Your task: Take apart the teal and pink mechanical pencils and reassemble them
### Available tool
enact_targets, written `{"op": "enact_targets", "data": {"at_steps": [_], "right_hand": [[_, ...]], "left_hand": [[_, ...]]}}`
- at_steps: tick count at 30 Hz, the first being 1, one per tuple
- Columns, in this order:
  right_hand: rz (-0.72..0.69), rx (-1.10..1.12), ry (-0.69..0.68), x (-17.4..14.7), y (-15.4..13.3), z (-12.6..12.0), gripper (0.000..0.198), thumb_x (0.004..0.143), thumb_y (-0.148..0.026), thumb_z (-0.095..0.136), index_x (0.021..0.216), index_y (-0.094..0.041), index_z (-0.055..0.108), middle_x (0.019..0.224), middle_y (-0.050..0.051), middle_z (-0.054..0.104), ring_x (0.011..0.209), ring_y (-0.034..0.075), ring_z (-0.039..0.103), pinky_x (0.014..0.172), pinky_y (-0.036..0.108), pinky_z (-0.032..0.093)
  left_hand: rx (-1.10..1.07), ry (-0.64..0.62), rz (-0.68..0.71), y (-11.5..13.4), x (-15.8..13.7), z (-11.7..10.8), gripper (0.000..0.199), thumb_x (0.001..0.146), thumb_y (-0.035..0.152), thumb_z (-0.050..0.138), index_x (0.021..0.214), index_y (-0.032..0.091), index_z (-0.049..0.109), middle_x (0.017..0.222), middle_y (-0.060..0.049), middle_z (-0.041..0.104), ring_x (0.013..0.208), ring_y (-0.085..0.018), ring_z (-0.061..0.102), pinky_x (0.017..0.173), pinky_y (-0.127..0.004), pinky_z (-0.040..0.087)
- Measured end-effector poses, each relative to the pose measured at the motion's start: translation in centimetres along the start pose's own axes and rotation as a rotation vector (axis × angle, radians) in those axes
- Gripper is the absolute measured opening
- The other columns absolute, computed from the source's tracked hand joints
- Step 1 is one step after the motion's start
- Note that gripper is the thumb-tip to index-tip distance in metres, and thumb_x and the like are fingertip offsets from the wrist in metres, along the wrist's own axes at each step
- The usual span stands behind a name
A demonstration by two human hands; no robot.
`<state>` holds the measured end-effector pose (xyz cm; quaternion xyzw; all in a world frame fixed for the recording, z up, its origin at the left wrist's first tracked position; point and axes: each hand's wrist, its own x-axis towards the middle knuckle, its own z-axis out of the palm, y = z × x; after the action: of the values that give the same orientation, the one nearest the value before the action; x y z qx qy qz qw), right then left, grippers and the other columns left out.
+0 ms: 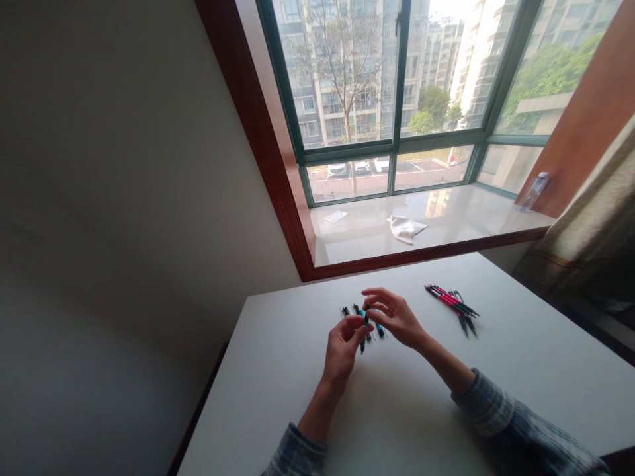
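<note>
— What is at the left?
— The left hand (pixel 341 350) pinches a slim dark-and-teal pen piece (pixel 366 317) over the table (pixel 278 370). Beyond it lie what look like loose pen parts (pixel 380 329).
— And what could go wrong there?
— If this pinch becomes weak, I think the piece can drop among them and roll.
— And the right hand (pixel 397 322)?
— Its thumb and forefinger are at the upper end; if they truly grip, I cannot tell. Pushing crookedly could make it slip.
— Farther right?
— Pink-and-black pens (pixel 449 299) lie crossed; a careless forearm could scatter them.
</note>
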<state>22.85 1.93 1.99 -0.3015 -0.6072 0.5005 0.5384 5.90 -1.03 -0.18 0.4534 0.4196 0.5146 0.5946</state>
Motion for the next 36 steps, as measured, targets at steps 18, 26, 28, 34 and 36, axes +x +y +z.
{"op": "enact_targets", "data": {"at_steps": [18,26,28,34,36], "right_hand": [[0.055,0.060,-0.009,-0.2,0.7,-0.5,0.043,0.086,-0.038,0.076,0.125,-0.023,0.065,0.104,0.008,0.071,0.101,0.023,0.067,0.087,0.038,0.056],[0.054,0.082,0.026,-0.3,0.5,-0.4,0.042,0.082,-0.035,0.081,0.119,-0.022,0.067,0.096,0.006,0.073,0.094,0.023,0.070,0.085,0.039,0.057],[0.053,0.098,0.023,-0.4,0.2,-0.5,0.042,0.082,-0.036,0.080,0.120,-0.022,0.066,0.098,0.007,0.074,0.096,0.024,0.070,0.083,0.038,0.058],[0.051,0.103,-0.001,-0.4,-1.1,-0.9,0.041,0.091,-0.040,0.071,0.127,-0.023,0.061,0.106,0.010,0.076,0.100,0.025,0.071,0.082,0.037,0.058],[0.032,0.101,0.026,-0.3,-1.4,-1.0,0.043,0.090,-0.038,0.073,0.128,-0.022,0.061,0.106,0.010,0.076,0.100,0.024,0.071,0.085,0.037,0.057]], "left_hand": [[-0.019,-0.026,-0.006,0.6,-0.3,0.4,0.036,0.076,0.036,0.085,0.102,0.015,0.071,0.097,-0.010,0.079,0.090,-0.024,0.073,0.086,-0.036,0.053],[-0.043,-0.045,-0.006,0.4,-0.1,0.3,0.033,0.078,0.036,0.084,0.102,0.016,0.072,0.099,-0.010,0.079,0.093,-0.024,0.073,0.089,-0.035,0.052],[-0.034,-0.056,-0.001,0.3,-0.1,0.3,0.033,0.079,0.037,0.083,0.103,0.017,0.072,0.100,-0.010,0.079,0.096,-0.024,0.073,0.091,-0.036,0.051],[0.000,-0.112,-0.018,-0.1,-0.1,0.2,0.033,0.087,0.042,0.075,0.108,0.017,0.072,0.102,-0.013,0.079,0.096,-0.024,0.071,0.092,-0.036,0.049],[-0.002,-0.130,-0.027,0.0,-0.2,0.2,0.033,0.088,0.042,0.074,0.108,0.016,0.072,0.103,-0.014,0.079,0.096,-0.024,0.071,0.092,-0.037,0.049]]}}
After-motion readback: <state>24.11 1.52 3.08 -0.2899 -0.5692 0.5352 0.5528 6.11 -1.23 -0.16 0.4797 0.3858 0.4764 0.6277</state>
